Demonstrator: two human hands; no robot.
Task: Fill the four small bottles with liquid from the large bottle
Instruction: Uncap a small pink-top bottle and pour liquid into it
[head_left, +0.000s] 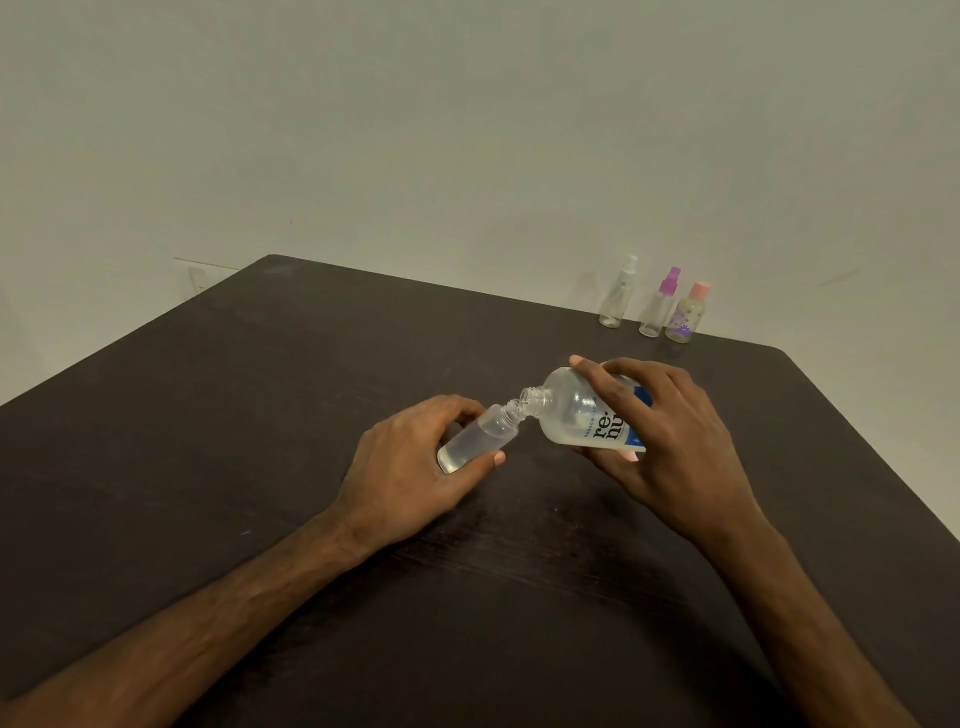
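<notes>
My right hand grips the large clear bottle with a blue and white label, tipped to the left with its cap off. Its open neck meets the open neck of a small clear bottle, which my left hand holds tilted above the dark table. A little clear liquid lies at the small bottle's lower end. Three other small bottles stand upright at the table's far right edge: one with a white spray cap, one with a purple spray cap and one with a pink cap.
The table's far edge meets a pale wall. A wall socket shows beyond the far left corner. No caps are visible on the table.
</notes>
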